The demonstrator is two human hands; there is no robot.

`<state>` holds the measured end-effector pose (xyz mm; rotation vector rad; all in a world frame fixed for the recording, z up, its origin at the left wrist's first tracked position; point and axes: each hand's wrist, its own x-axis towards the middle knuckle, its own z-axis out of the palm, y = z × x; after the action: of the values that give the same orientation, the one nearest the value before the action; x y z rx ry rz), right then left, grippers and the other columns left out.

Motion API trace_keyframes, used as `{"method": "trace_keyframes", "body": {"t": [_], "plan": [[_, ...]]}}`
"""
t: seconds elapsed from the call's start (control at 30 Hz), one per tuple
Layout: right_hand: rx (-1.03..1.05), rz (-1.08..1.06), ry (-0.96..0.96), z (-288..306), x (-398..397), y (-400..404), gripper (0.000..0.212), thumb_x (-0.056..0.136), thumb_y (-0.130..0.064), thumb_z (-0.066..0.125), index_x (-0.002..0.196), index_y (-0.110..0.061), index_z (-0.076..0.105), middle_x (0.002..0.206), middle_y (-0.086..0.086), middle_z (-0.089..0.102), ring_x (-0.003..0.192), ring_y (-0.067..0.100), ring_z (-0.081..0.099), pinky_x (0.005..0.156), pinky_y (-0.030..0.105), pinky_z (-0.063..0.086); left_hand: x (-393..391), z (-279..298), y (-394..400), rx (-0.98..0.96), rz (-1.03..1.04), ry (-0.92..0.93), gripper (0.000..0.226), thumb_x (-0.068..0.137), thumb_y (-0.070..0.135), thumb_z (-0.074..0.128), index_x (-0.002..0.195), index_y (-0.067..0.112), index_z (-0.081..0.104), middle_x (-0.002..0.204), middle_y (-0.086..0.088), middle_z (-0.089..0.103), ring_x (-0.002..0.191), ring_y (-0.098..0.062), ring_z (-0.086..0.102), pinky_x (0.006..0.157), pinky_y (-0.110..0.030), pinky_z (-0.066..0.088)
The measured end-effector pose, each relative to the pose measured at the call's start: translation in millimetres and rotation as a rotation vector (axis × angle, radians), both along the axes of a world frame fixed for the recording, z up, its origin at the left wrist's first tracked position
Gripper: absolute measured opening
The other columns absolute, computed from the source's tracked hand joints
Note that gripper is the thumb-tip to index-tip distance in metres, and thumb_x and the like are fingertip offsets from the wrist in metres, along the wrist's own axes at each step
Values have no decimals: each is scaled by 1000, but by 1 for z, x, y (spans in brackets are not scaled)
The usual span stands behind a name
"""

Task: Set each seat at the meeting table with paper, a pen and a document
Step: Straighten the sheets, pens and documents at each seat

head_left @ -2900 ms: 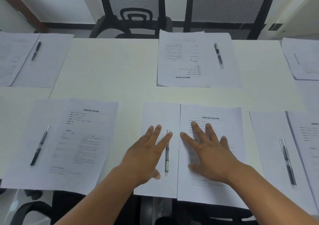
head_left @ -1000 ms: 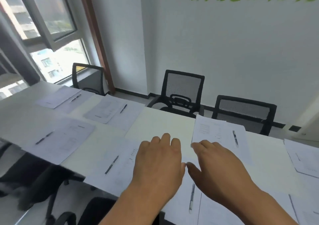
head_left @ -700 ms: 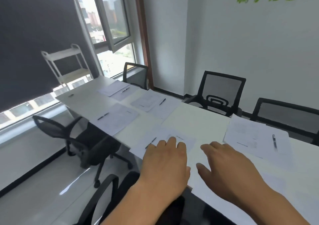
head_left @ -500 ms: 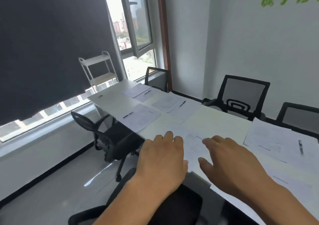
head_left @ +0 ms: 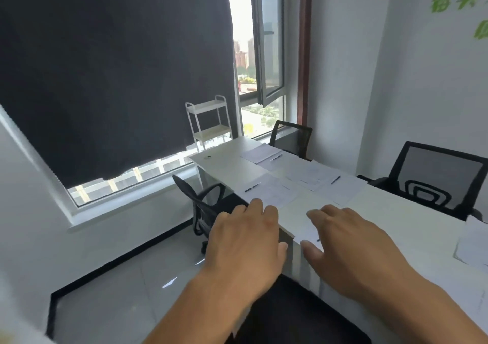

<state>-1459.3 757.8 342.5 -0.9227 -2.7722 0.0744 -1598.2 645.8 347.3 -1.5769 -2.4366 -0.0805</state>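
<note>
My left hand [head_left: 245, 248] and my right hand [head_left: 351, 251] hover palm down above the near edge of the long white meeting table [head_left: 227, 164], fingers spread, holding nothing. Beyond my fingers lies a near-side set of white sheets [head_left: 272, 193] with a black pen [head_left: 252, 187] on it. Across the table are two more sets: one [head_left: 314, 176] with a pen [head_left: 335, 179], and a farther one [head_left: 260, 153] with a pen [head_left: 276, 157]. A sheet [head_left: 306, 229] shows partly under my right hand. Another sheet [head_left: 472, 243] sits at the right edge.
Black mesh chairs stand at the table's near side [head_left: 203, 203], the far side [head_left: 433, 182] and by the window [head_left: 290, 137]. A white trolley [head_left: 208, 122] stands under a dark roller blind [head_left: 113, 66]. An open window [head_left: 266, 53] lies beyond. Grey tiled floor [head_left: 126, 277] is at left.
My view has swung up and left from the set under my hands to the window end of the table. Both hands have lifted off the papers and stay empty.
</note>
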Motion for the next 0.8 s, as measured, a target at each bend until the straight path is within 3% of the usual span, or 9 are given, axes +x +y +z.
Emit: {"method": "trace_keyframes", "body": {"t": [0.17,0.37,0.5,0.8], "plan": [[-12,-54,-2,-3,-85,-36,40,104,-59,46,129,-29,57,119,-10,59,112,15,56,85,32,54,-90,-1,-30,1,-49,-32,49,106,57,54,142,24,52,132,1,57,116,-24,60,101,-43,52],[-52,-171,-44,1,-131,-55,42,104,-58,46,132,-28,57,122,-10,61,113,13,57,87,32,56,-148,-1,-31,-18,-151,-28,45,105,58,56,134,24,54,127,1,58,115,-25,62,97,-43,49],[-32,-252,-61,-1,-142,-40,37,105,-57,47,128,-30,57,116,-11,59,108,12,56,83,29,53,-171,-1,-6,-4,-232,-52,45,106,57,53,137,25,52,128,3,57,115,-24,62,96,-42,48],[-108,-436,-59,-27,-152,29,45,105,-57,46,140,-30,54,136,-11,59,123,14,56,92,31,53,-186,-25,90,-50,-394,-51,48,106,55,52,143,25,51,130,2,57,115,-22,60,96,-40,49]]}}
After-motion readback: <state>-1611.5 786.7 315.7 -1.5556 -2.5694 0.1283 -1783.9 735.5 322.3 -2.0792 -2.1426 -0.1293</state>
